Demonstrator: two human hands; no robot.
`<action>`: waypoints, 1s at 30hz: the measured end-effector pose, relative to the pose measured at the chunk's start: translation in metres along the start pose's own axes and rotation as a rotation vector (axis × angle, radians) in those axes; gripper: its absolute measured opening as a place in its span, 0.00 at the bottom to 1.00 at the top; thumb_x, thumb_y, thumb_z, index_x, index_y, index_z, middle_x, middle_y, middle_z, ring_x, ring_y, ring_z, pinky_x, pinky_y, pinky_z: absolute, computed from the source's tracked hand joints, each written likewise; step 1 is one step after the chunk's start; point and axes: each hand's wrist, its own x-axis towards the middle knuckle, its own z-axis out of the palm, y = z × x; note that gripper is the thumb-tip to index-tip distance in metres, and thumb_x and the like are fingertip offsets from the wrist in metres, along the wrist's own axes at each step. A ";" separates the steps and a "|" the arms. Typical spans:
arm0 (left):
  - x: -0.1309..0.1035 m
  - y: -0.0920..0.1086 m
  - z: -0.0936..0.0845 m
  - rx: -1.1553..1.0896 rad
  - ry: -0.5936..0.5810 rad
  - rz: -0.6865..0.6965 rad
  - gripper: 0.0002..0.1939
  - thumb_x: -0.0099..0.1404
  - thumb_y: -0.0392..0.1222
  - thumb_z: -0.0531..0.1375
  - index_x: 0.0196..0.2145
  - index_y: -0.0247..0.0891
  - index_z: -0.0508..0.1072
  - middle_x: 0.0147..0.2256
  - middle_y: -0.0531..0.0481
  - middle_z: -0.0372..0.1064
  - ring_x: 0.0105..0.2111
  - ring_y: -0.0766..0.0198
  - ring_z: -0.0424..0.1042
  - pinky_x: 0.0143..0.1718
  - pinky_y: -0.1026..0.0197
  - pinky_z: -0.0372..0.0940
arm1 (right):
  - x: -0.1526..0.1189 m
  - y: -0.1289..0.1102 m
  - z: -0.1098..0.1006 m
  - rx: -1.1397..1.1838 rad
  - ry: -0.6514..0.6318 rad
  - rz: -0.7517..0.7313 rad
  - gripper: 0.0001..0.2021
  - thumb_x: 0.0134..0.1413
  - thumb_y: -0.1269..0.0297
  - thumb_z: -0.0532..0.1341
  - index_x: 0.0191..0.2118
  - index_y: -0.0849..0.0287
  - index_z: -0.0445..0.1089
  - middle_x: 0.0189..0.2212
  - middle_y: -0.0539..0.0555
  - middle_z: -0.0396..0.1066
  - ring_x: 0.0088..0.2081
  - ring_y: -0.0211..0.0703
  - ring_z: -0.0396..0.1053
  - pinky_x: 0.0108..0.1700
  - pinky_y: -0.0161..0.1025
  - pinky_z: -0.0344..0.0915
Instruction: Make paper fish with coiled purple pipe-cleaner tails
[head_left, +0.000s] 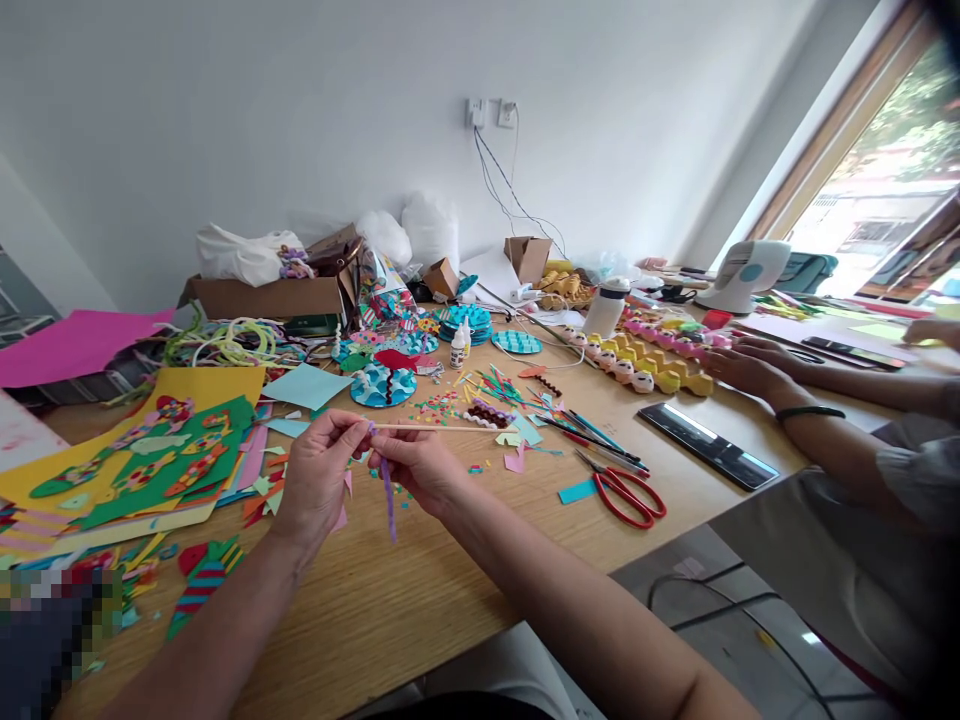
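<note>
Centrally, one purple pipe cleaner (389, 505) hangs below the grip, its upper part pinched tight between the fingertips of left hand (321, 472) and right hand (421, 468); one wooden stick (457, 429) extends rightward lengthwise, nearer the right hand. Rightward, one scissors (606, 473); beyond, two dropper bottles (457, 350).
</note>
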 end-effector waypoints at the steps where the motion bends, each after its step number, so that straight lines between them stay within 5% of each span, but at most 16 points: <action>1: 0.000 -0.003 0.000 0.035 -0.002 0.025 0.06 0.48 0.39 0.64 0.24 0.36 0.71 0.20 0.56 0.67 0.22 0.70 0.64 0.25 0.68 0.60 | 0.000 0.002 0.000 0.038 -0.006 0.020 0.14 0.32 0.60 0.68 0.25 0.64 0.68 0.17 0.47 0.66 0.19 0.28 0.59 0.24 0.29 0.52; 8: -0.002 -0.014 0.000 0.102 0.001 0.076 0.06 0.50 0.40 0.63 0.26 0.37 0.70 0.23 0.54 0.68 0.25 0.67 0.67 0.29 0.64 0.63 | 0.003 0.007 -0.002 0.134 0.038 -0.014 0.15 0.35 0.56 0.67 0.24 0.64 0.68 0.13 0.44 0.62 0.15 0.27 0.54 0.21 0.30 0.48; 18: -0.007 -0.007 0.005 0.077 -0.067 0.028 0.07 0.50 0.40 0.63 0.27 0.36 0.70 0.23 0.54 0.68 0.26 0.67 0.66 0.30 0.65 0.62 | 0.001 -0.006 -0.009 -0.156 -0.010 -0.179 0.13 0.41 0.56 0.63 0.21 0.63 0.67 0.12 0.44 0.60 0.15 0.27 0.51 0.19 0.31 0.43; 25: -0.010 0.020 0.006 0.038 -0.193 -0.070 0.16 0.52 0.43 0.63 0.38 0.39 0.69 0.29 0.53 0.69 0.29 0.66 0.68 0.30 0.65 0.62 | -0.007 -0.029 -0.020 -0.384 -0.120 -0.253 0.14 0.45 0.56 0.61 0.22 0.62 0.66 0.15 0.44 0.60 0.16 0.27 0.51 0.19 0.30 0.44; 30: -0.003 0.034 -0.001 0.176 -0.387 -0.256 0.17 0.56 0.52 0.58 0.36 0.37 0.73 0.30 0.46 0.70 0.28 0.63 0.68 0.27 0.63 0.62 | -0.010 -0.042 -0.029 -0.525 -0.280 -0.295 0.13 0.50 0.56 0.59 0.25 0.61 0.66 0.16 0.44 0.60 0.16 0.27 0.50 0.18 0.30 0.44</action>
